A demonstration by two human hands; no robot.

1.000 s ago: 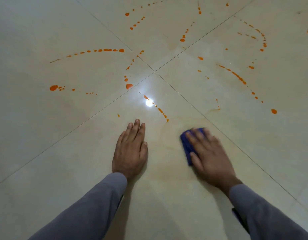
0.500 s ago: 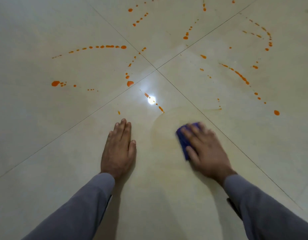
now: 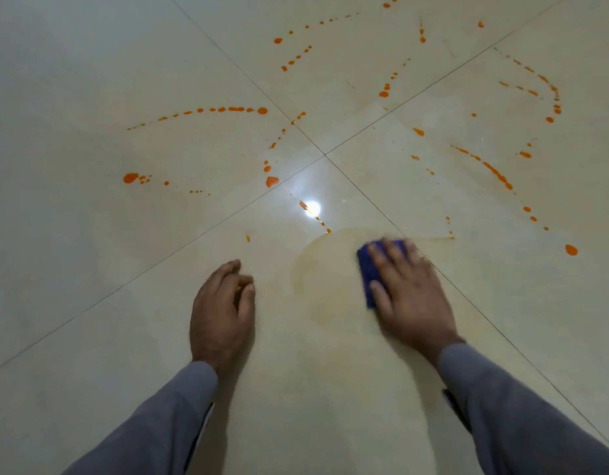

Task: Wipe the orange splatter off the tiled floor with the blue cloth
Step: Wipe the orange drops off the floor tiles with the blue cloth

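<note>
The right hand (image 3: 407,293) presses a folded blue cloth (image 3: 368,272) flat against the glossy cream tiled floor (image 3: 90,269), fingers straight over it, at the edge of a pale smeared arc. The left hand (image 3: 222,310) rests on the tile with fingers loosely curled, holding nothing. Orange splatter (image 3: 227,109) lies beyond in dotted trails and round drops across thin grout lines. No writing shows.

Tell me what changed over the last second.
The right hand pushed the blue cloth forward over the floor, wiping away the near end of the orange drip trail and leaving a faint smear. The left hand curled its flat fingers. Farther splatter is unchanged.
</note>
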